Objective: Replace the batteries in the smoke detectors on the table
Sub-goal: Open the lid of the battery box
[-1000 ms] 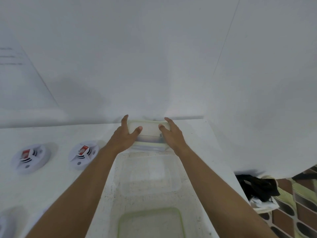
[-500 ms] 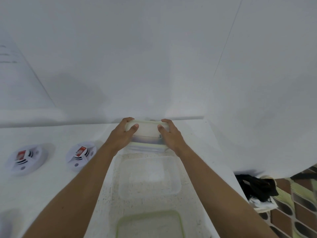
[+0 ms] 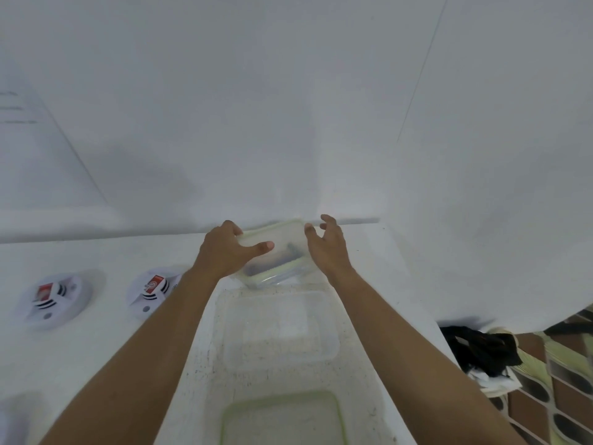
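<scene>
The left hand has its grip closed on the left end of a small lidded box. The thumb lies across the clear, green-rimmed lid and the fingers curl round the far edge. The box sits at the far edge of the white worktop, close to the wall. It is tilted, with its left side raised. Dark shapes show through the lid, too blurred to make out.

The right hand is just beside the right end of the box. Its grip is loose and holds nothing, the fingers spread and only lightly bent. The thumb tip is at the far right corner of the box, and I cannot tell whether it touches.

Two round white smoke detectors lie to the left on the worktop, well apart from the box. The left smoke detector and the second smoke detector each show a red-labelled block in the middle. The second one lies just beside the left forearm.

Nearer than the box, between the forearms, stands an open clear tub. Nearer still lies a green-rimmed lid. A black cloth lies off the right edge of the worktop.
</scene>
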Tool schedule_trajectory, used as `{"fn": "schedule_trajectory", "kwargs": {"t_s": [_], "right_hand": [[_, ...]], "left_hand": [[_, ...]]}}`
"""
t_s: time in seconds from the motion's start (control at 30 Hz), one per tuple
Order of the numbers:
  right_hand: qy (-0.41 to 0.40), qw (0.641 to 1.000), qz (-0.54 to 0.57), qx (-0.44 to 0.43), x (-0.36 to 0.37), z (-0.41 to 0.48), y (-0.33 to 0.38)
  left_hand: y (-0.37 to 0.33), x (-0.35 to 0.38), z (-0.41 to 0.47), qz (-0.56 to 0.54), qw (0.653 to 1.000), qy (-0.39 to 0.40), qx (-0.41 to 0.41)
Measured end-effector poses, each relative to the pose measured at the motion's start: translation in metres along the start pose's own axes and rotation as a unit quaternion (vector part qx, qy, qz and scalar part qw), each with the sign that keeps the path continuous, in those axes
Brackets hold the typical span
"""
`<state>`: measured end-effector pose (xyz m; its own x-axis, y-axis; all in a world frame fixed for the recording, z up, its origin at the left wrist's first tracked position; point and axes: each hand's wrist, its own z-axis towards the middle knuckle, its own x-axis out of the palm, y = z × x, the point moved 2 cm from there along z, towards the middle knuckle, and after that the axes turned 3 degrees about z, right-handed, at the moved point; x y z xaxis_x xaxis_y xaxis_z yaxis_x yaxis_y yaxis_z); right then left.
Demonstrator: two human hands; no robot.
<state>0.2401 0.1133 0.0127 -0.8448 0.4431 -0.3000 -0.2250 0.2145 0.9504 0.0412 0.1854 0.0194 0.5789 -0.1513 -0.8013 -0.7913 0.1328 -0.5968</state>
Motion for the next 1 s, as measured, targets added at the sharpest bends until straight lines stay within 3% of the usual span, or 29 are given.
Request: {"fn": "schedule_trajectory", "kwargs": {"t_s": [0.13, 0.33, 0.57, 0.8, 1.0], "right_hand": [[0.058, 0.998, 0.009, 0.014, 0.013, -0.004, 0.005], [0.098, 0.995, 0.021, 0.031, 0.028, -0.005, 0.008], [0.111, 0.994, 0.002, 0.009, 0.025, -0.007, 0.007], [0.11, 0.994, 0.012, 0.015, 0.028, -0.006, 0.001], [0.12, 0.992, 0.028, 0.021, 0.028, -0.007, 0.002]], "left_hand": [[-0.009, 0.001, -0.014, 0.067, 0.997, 0.007, -0.043], [-0.018, 0.012, -0.028, 0.013, 0.995, 0.079, -0.065], [-0.017, 0.024, -0.006, 0.01, 0.999, 0.018, -0.025], [-0.019, 0.029, 0.003, -0.081, 0.996, 0.035, 0.013], [-0.009, 0.034, 0.006, -0.223, 0.969, 0.097, -0.031]]}}
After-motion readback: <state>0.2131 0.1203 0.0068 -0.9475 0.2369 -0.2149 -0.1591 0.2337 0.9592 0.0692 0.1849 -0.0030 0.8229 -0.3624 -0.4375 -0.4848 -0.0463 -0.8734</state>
